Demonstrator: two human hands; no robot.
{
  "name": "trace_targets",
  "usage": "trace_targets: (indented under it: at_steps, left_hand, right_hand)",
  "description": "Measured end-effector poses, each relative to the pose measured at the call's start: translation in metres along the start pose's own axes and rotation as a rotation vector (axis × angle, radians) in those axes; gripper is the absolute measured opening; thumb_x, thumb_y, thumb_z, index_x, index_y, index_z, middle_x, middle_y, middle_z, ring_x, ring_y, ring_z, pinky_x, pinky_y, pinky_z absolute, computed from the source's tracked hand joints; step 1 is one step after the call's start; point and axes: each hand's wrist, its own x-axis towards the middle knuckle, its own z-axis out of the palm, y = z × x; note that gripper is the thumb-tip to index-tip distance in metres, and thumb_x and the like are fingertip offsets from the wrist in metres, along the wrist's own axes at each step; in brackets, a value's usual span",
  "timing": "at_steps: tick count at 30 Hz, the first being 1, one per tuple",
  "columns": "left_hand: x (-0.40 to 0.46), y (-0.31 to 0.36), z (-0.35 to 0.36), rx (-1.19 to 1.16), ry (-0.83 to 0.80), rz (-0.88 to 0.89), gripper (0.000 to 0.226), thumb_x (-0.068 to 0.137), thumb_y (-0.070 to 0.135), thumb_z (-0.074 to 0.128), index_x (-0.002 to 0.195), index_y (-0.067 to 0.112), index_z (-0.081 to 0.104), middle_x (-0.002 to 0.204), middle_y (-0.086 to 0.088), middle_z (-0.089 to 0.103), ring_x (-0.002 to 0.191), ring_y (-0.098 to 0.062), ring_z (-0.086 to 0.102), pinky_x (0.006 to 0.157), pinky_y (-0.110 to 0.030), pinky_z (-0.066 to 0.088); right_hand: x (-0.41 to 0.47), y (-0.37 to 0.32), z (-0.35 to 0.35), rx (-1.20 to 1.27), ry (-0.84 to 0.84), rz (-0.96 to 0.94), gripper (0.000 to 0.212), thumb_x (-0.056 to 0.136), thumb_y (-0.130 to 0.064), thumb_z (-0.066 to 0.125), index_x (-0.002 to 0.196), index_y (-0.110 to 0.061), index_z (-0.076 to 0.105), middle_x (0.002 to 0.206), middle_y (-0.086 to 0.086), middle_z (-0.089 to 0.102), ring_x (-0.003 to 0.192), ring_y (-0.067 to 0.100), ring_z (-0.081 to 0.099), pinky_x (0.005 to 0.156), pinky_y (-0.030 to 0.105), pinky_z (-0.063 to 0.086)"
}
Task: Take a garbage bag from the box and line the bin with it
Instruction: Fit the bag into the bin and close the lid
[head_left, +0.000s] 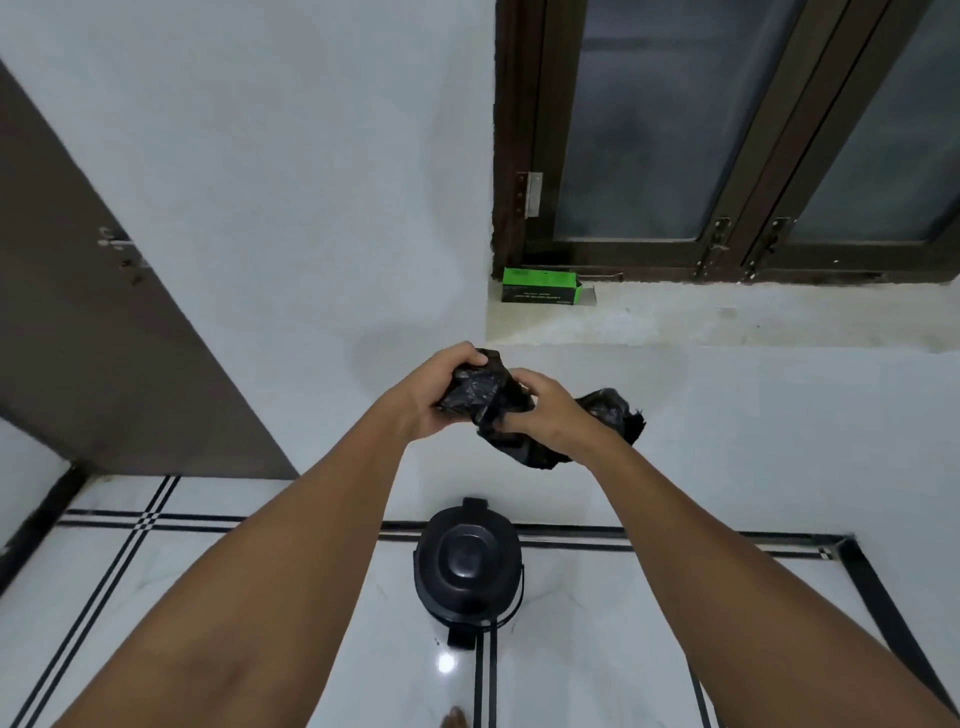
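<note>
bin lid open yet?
No, the lid sits shut on the bin, while both hands, left and right, hold the bag.

Brown door (78, 332) at left, dark-framed window (727, 135) above a pale sill (753, 317) — white striped floor tiles (156, 597) below

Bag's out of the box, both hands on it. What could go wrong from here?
1. The garbage bag is bunched between the left hand and right hand; thin film might tear as it is pulled open.
2. The bin on the floor has its lid shut, and both hands are busy; opening it may mean letting go with one.
3. The green box sits open-ended on the window ledge; it could get knocked.
</note>
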Motion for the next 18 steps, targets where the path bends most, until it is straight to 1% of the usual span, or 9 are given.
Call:
trace_targets:
  at_steps: [2,3,5,6,8,11,13,16,18]
  left_hand:
    - [-0.012,-0.007,0.002,-0.17,0.018,0.048,0.023,0.098,0.033,0.059,0.095,0.013,0.068,0.098,-0.011,0.071,0.09,-0.025,0.068,0.084,-0.039,0.056]
    - [-0.018,-0.014,0.001,-0.256,0.049,0.09,0.032,0.099,0.042,0.061,0.102,0.012,0.071,0.106,-0.012,0.072,0.099,-0.027,0.069,0.093,-0.042,0.057]
    - [-0.029,-0.029,-0.002,-0.32,0.127,0.153,0.059,0.096,0.062,0.059,0.129,0.013,0.068,0.131,-0.012,0.07,0.121,-0.028,0.067,0.108,-0.05,0.052]
    - [-0.036,-0.037,-0.004,-0.257,0.145,0.152,0.07,0.093,0.07,0.056,0.14,0.017,0.062,0.14,-0.01,0.065,0.128,-0.027,0.063,0.111,-0.05,0.05]
    - [-0.055,-0.059,-0.011,-0.008,0.106,0.07,0.08,0.086,0.076,0.056,0.147,0.025,0.055,0.143,-0.004,0.062,0.132,-0.024,0.06,0.112,-0.048,0.048]
    - [-0.08,-0.088,-0.02,0.256,-0.01,-0.064,0.059,0.091,0.059,0.07,0.138,0.025,0.063,0.134,-0.003,0.071,0.123,-0.023,0.067,0.107,-0.045,0.053]
    - [-0.088,-0.097,-0.027,0.336,0.036,-0.078,0.044,0.094,0.036,0.076,0.134,0.018,0.066,0.128,-0.008,0.074,0.114,-0.021,0.071,0.103,-0.044,0.056]
    - [-0.085,-0.092,-0.038,0.191,0.245,-0.003,0.028,0.099,0.021,0.07,0.124,0.008,0.071,0.12,-0.015,0.077,0.107,-0.027,0.073,0.1,-0.046,0.056]
    - [-0.079,-0.084,-0.049,-0.001,0.412,0.051,0.023,0.101,0.02,0.067,0.121,0.007,0.071,0.115,-0.015,0.078,0.106,-0.03,0.075,0.098,-0.046,0.06]
  right_hand:
    - [-0.009,-0.001,0.01,0.041,0.021,0.006,0.027,0.084,-0.023,0.081,0.109,-0.02,0.071,0.104,0.001,0.074,0.1,0.02,0.069,0.092,0.04,0.057]
    - [-0.014,-0.003,0.016,0.054,0.066,0.012,0.018,0.085,-0.026,0.08,0.099,-0.018,0.071,0.095,0.002,0.075,0.091,0.02,0.07,0.086,0.039,0.058]
    - [-0.021,-0.008,0.026,0.102,0.199,0.041,0.016,0.087,-0.026,0.079,0.083,-0.015,0.069,0.081,0.003,0.072,0.077,0.022,0.068,0.074,0.036,0.055]
    - [-0.022,-0.011,0.031,0.183,0.253,0.075,0.015,0.087,-0.025,0.078,0.083,-0.013,0.069,0.081,0.005,0.073,0.077,0.023,0.07,0.072,0.036,0.057]
    - [-0.027,-0.018,0.041,0.385,0.3,0.178,0.014,0.09,-0.022,0.076,0.094,-0.009,0.072,0.092,0.011,0.076,0.087,0.029,0.074,0.072,0.038,0.061]
    - [-0.032,-0.029,0.056,0.601,0.329,0.285,0.019,0.091,-0.021,0.075,0.104,-0.007,0.072,0.099,0.015,0.077,0.09,0.031,0.075,0.076,0.039,0.063]
    - [-0.035,-0.036,0.068,0.692,0.305,0.306,0.029,0.091,-0.026,0.076,0.113,-0.007,0.071,0.102,0.012,0.078,0.092,0.029,0.075,0.086,0.044,0.062]
    - [-0.036,-0.048,0.08,0.761,0.163,0.292,0.049,0.092,-0.05,0.069,0.122,-0.011,0.068,0.113,0.012,0.076,0.104,0.028,0.072,0.096,0.044,0.058]
    - [-0.038,-0.053,0.085,0.628,-0.014,0.307,0.053,0.089,-0.066,0.061,0.118,-0.022,0.068,0.119,0.009,0.074,0.111,0.027,0.069,0.1,0.045,0.055]
